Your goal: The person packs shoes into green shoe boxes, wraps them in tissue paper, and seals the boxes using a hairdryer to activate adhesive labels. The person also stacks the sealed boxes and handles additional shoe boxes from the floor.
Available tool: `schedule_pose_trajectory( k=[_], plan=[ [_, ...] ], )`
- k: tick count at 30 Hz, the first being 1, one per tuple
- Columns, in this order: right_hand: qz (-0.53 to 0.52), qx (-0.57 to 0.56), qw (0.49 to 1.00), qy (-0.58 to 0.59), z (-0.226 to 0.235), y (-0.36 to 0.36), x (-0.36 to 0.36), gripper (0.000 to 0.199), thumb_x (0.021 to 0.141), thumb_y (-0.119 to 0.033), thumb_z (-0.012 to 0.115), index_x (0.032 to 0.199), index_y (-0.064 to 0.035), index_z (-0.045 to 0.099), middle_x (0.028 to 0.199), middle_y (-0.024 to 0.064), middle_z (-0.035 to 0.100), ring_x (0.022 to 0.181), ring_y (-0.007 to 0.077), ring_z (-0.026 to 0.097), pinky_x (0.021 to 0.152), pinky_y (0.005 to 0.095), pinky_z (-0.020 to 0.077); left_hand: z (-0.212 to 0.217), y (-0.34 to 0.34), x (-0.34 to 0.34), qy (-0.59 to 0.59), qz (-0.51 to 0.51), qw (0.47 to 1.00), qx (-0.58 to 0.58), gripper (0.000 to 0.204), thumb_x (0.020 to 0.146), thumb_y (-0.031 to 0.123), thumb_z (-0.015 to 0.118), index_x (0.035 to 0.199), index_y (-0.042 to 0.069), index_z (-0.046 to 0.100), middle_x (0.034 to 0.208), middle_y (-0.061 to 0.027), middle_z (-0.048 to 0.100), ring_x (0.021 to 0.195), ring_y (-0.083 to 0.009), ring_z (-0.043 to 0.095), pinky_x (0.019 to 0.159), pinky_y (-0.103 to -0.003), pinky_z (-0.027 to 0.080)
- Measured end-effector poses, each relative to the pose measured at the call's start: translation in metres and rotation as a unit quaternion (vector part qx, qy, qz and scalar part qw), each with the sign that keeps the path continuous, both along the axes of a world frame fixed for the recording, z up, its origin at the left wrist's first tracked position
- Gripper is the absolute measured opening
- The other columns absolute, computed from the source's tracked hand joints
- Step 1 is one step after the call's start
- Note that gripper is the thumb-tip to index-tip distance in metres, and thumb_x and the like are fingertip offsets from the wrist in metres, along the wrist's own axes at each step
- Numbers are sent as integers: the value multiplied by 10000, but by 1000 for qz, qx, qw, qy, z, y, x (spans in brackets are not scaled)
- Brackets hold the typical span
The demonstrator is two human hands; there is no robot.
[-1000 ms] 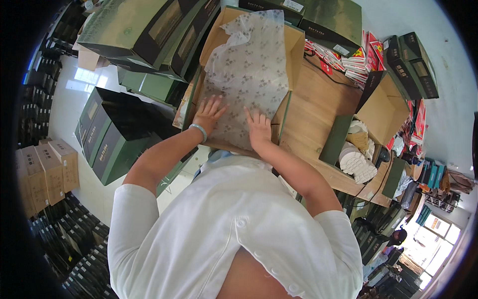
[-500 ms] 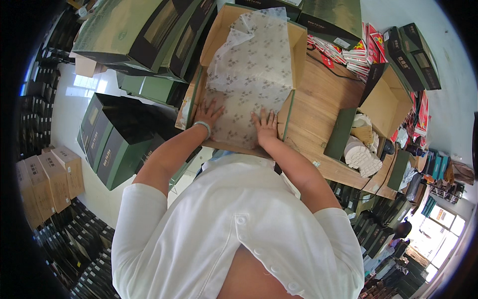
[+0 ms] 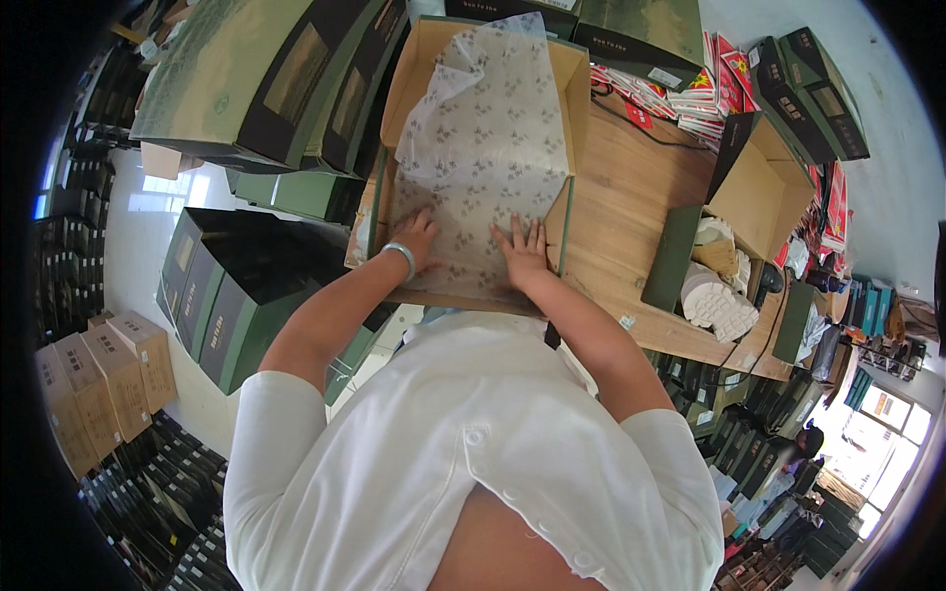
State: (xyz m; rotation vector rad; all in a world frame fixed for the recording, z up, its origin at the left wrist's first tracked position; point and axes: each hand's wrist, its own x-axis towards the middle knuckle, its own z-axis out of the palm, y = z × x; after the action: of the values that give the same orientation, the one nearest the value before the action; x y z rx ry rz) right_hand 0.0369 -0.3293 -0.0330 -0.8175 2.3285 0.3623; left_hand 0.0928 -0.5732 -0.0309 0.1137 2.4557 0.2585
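An open green shoe box (image 3: 558, 219) with a brown inside stands in front of me at the table's near edge. Patterned white tissue paper (image 3: 483, 128) lines it and runs up over the raised lid (image 3: 405, 84). My left hand (image 3: 418, 238), a bracelet at its wrist, rests on the paper near the box's left wall, fingers extended close together. My right hand (image 3: 522, 254) lies on the paper at the right side, fingers spread. Neither hand grips anything. Whatever lies beneath the paper is hidden.
A second open box (image 3: 672, 258) at the right holds pale-soled shoes (image 3: 717, 300). Red printed cards (image 3: 700, 103) and a black cable (image 3: 645, 136) lie at the table's back. Large green boxes (image 3: 236, 89) are stacked left; brown cartons (image 3: 108, 379) stand on the floor.
My left hand has shifted slightly right and inward over the paper, its fingers less spread. My right hand stays nearly in place. The whole view has shifted a little.
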Motion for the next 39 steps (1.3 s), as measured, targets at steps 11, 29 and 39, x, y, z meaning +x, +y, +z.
schedule_pose_trajectory(
  k=[11, 29, 39],
  plan=[
    [-198, -180, 963, 12, -3, -10, -51, 659, 895, -299, 629, 1465, -155, 332, 1522, 147, 238, 1278, 410, 363, 1084, 450, 337, -16, -16, -53, 11, 212, 977, 34, 1012, 798, 523, 692, 1504, 65, 129, 1478, -238, 246, 1304, -404, 382, 1073, -438, 383],
    [-351, -526, 770, 88, 93, 56, 3, 154, 919, -91, 572, 1013, 1, 493, 982, 197, 511, 900, 320, 543, 826, 415, 434, 35, -6, -12, 107, 240, 950, 168, 671, 893, 387, 609, 1428, 62, 367, 1361, -279, 448, 1276, -421, 414, 1047, -453, 362],
    [-353, -199, 861, 306, 171, 393, -10, 620, 796, -252, 716, 1307, -59, 423, 1208, 190, 532, 1152, 390, 470, 981, 467, 373, 41, 30, 96, 364, 416, 832, 48, 760, 848, 240, 667, 1478, 86, 271, 1388, -223, 437, 1264, -388, 433, 1018, -442, 393]
  ],
)
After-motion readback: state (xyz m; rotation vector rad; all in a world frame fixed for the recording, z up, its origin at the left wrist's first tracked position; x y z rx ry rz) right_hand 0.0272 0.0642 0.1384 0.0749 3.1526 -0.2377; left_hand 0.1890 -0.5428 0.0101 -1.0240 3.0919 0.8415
